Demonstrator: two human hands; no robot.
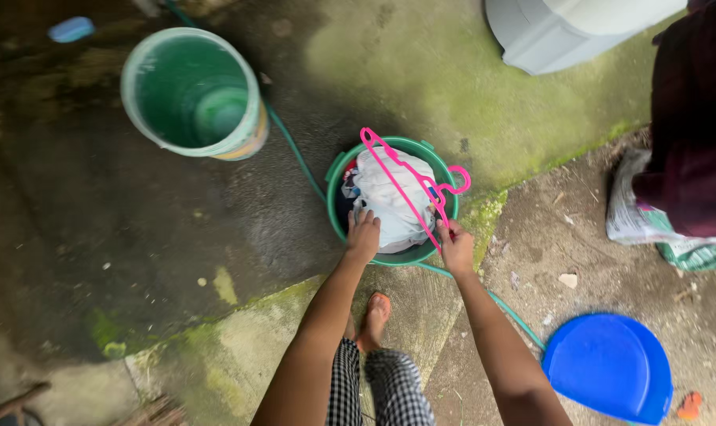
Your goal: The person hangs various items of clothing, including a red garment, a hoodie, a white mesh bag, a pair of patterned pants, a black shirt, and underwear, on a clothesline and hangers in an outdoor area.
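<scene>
Laundry point(389, 201) half-hidden in green bucket point(336, 170), left hand point(363, 235) gripping it, right hand point(457, 246) pinching pink hangers point(409, 185), fingertips obscured.

Outdoor wash area of a home, a back yard by the look of it. Shown by: a wet, moss-stained concrete floor point(421, 79) meeting bare dirt; a green garden hose point(295, 146) run across it; a large empty green bucket point(192, 91); a smaller green bucket point(338, 170) packed with laundry point(389, 197); pink clothes hangers point(413, 185) laid on top; a blue plastic basin point(611, 367) set on the ground.
</scene>
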